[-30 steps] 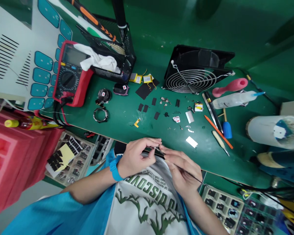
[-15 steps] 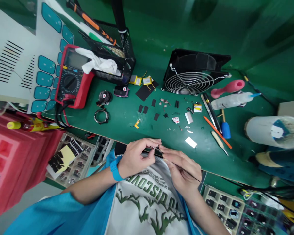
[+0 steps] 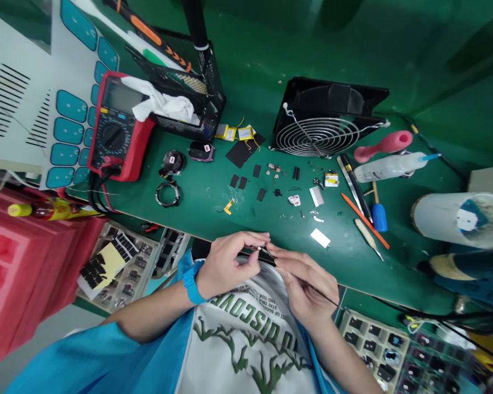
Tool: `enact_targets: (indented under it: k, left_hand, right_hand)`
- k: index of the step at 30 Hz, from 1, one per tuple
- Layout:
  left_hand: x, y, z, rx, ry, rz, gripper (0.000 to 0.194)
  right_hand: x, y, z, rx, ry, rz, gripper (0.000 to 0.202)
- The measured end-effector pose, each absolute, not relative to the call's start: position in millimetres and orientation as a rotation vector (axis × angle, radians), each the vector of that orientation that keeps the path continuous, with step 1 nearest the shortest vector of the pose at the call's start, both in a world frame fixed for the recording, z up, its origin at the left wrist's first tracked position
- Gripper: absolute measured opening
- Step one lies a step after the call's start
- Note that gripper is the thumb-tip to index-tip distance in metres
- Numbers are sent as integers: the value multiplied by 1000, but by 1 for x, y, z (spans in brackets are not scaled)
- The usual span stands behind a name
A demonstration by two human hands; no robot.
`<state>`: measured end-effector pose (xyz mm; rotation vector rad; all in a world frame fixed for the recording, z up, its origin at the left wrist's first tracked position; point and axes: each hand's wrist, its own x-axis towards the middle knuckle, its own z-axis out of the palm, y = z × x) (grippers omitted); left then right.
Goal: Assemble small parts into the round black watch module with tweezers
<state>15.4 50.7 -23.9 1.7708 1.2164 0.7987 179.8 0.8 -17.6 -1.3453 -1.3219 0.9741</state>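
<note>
My left hand (image 3: pixel 232 262), with a blue band at the wrist, is closed on a small part between thumb and fingers, too small to name. Close beside it, my right hand (image 3: pixel 306 282) grips a thin dark tool (image 3: pixel 320 295), whose cable trails off to the right. The tool's tip meets the small part between both hands, just off the table's front edge. Several black pads (image 3: pixel 261 194), a yellow flex piece (image 3: pixel 228 207) and a white rectangle (image 3: pixel 320 238) lie on the green table (image 3: pixel 197 219) beyond my hands.
A fan (image 3: pixel 318 137) stands at the back. At the left are a red multimeter (image 3: pixel 117 134), a black mesh holder (image 3: pixel 181 128) and a ring-shaped case (image 3: pixel 167 195). Tweezers, an orange stick (image 3: pixel 365 220), a bottle (image 3: pixel 388 167) and a white tub (image 3: pixel 439 219) sit at the right.
The view has shifted slightly. My hands hold nearly the same pose, still together at the small part.
</note>
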Motion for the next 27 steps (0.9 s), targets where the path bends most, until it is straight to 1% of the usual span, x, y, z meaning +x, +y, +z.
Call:
enact_targets:
  k: [12,27]
  left_hand:
    - [15,51,-24,1763,1227,808,22]
    - [16,49,-28,1778,1220,832,18]
  right_hand:
    - [181,6,-16,-1345,-1314,1000,28]
    - [180,4,-16,-1352,-1329,974,26]
